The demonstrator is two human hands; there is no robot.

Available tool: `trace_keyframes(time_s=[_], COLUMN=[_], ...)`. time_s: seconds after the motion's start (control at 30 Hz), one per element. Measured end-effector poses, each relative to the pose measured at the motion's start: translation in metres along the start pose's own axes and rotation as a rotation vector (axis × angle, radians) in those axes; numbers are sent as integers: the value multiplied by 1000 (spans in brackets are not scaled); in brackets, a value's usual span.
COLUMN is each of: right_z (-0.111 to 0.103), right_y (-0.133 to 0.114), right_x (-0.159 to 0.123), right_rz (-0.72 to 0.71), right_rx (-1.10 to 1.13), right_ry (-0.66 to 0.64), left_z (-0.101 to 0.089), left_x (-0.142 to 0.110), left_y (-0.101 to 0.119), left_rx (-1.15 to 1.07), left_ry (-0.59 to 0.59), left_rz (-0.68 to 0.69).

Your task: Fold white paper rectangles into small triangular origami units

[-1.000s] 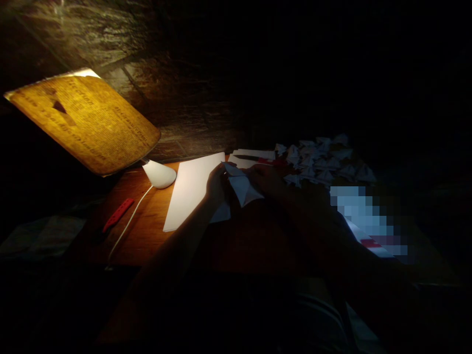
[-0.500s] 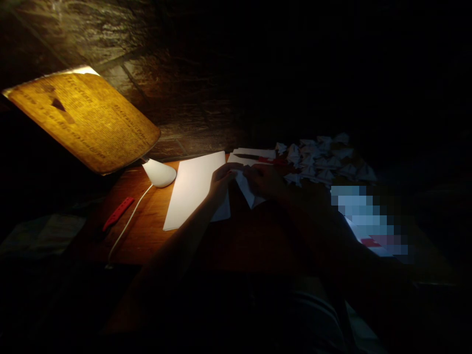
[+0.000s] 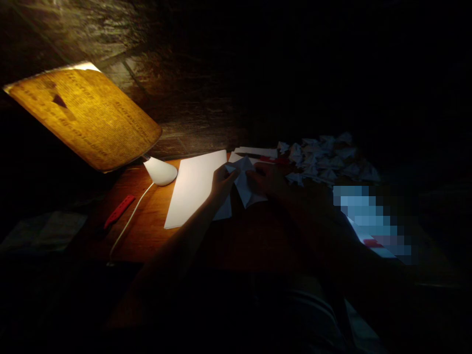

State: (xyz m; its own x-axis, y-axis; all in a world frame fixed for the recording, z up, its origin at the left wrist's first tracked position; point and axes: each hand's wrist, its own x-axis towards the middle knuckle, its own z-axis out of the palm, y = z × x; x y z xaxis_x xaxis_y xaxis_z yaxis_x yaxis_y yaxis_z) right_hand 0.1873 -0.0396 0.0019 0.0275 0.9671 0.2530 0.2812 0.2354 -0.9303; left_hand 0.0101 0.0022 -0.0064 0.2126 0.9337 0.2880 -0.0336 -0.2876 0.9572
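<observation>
Between my two hands is a folded piece of white paper point(image 3: 245, 184), with creased facets and a point hanging down. My left hand point(image 3: 221, 181) pinches its left edge, thumb toward me. On the opposite edge my right hand point(image 3: 266, 178) is closed on the same paper, its fingers dim in shadow. Under and beside my left hand lies a stack of white sheets point(image 3: 195, 189). Just behind the hands are more white sheets point(image 3: 254, 150) with a dark-bladed, red-handled tool point(image 3: 271, 160) across them; its kind is hard to make out.
A lamp with a printed yellow shade point(image 3: 88, 120) and white base point(image 3: 160, 172) stands at left, its cord point(image 3: 129, 221) crossing the wooden table point(image 3: 147, 236). Nearby lies a red cutter-like tool point(image 3: 120, 210). Several folded paper pieces point(image 3: 324, 160) and a lit, pixelated screen point(image 3: 368, 216) are at right.
The folded paper has been opened out and raised between my hands, showing more of its creased face. My left fingers have shifted down along its edge. The view has moved slightly.
</observation>
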Motion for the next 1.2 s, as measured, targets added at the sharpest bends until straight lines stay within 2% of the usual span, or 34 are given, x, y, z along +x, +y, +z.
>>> trace_keyframes(time_s=[0.1, 0.3, 0.5, 0.63, 0.8, 0.97, 1.1, 1.2], right_z=[-2, -2, -3, -2, 3, 8, 9, 7], right_y=[-4, -10, -7, -4, 6, 16, 22, 22], right_x=[-2, -6, -6, -5, 0, 6, 9, 11], right_rz=[-5, 29, -4, 4, 35, 138, 104, 68], right_rx=[-37, -87, -104, -61, 117, 332, 368, 347], right_ry=[-21, -44, -55, -40, -17, 101, 162, 185], left_z=[-2, -2, 0, 0, -1, 0, 2, 3], left_x=[1, 1, -1, -2, 0, 0, 1, 0], left_y=[-3, -2, 5, 4, 0, 0, 0, 1], left_rx=[77, 191, 236, 133, -32, -157, -194, -167], left_ry=[-11, -32, -68, -30, 62, -2, -38, -19], left_rz=[17, 144, 176, 147, 63, -12, 16, 40])
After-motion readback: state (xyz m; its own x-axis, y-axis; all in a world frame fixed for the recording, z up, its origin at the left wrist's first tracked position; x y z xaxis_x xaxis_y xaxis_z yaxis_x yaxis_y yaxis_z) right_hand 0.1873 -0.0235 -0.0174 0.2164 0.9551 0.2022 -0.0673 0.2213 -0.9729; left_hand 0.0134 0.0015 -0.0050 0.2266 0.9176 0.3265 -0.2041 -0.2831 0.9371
